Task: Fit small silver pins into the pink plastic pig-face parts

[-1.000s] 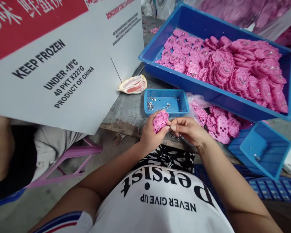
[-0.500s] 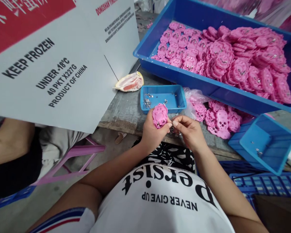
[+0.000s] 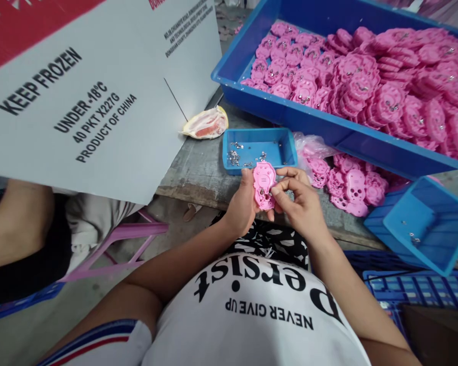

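Observation:
My left hand (image 3: 242,206) is closed around a pink plastic piece (image 3: 264,179), held upright with its face toward me. Small holes and shiny metal bits show in the lower part of that piece. The thumb and forefinger of my right hand (image 3: 299,201) are pinched together at its lower right edge; whatever they hold is too small to make out. Just beyond my hands, a small blue tray (image 3: 259,133) holds tiny metal parts (image 3: 233,157). More pink pieces (image 3: 354,185) lie in a pile right of my right hand, beside a clear plastic bag (image 3: 315,145).
A large blue bin (image 3: 290,114) full of pink pieces with metal bits stands at the back right. At right, a blue box (image 3: 408,203) leans tilted. A white carton (image 3: 110,117) stands at left, near a peeled fruit wedge (image 3: 208,123). Someone's arm (image 3: 19,223) shows at far left.
The pink piece has turned, showing its lined face and holes. My right fingers have moved from below it onto its lower right edge. The view has shifted slightly.

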The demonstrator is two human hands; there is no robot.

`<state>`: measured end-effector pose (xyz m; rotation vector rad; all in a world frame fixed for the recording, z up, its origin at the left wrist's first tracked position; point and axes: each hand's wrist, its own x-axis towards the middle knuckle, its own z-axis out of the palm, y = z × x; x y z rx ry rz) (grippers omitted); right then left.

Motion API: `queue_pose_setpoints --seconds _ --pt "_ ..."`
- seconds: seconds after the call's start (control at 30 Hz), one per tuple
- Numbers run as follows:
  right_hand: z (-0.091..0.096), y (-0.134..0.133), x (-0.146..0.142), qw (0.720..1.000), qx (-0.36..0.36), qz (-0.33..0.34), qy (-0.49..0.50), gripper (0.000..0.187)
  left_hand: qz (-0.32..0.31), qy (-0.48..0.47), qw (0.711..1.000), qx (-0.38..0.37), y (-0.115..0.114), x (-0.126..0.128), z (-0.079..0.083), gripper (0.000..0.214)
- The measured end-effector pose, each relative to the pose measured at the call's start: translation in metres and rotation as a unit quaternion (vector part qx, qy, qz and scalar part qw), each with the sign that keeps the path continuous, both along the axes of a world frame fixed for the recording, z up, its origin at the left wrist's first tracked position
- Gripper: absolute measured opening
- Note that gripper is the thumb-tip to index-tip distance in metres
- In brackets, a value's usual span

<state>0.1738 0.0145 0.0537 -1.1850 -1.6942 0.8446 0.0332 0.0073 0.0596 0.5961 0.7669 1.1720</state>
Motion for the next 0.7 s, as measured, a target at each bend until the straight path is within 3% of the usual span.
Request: queue_pose_setpoints --seconds 0.17,0.33,0.43,0.57,0.7 --pt "-0.002 0.001 0.002 1.000 0.011 0.012 -0.018 0.020 -0.010 -0.014 1.000 -0.019 -0.001 -0.001 0.000 0.082" --pt "-0.007 -0.004 -0.003 0.998 0.046 -0.018 -0.031 0.020 -0.024 -0.013 1.000 -0.001 -0.001 -0.002 -0.005 0.085" --pt "-0.012 -0.006 -0.006 0.996 0.067 -0.051 -0.041 0.008 -0.033 -0.014 0.999 0.004 0.000 -0.002 -0.009 0.084" --pt "-0.017 -0.004 -0.005 0.997 0.043 -0.063 -0.015 0.004 -0.042 -0.025 0.999 -0.011 0.001 -0.004 -0.012 0.070" --pt "-0.022 0.002 -0.001 0.997 0.028 -0.068 0.014 0.005 -0.034 0.056 0.998 -0.008 0.002 -0.012 -0.020 0.055"
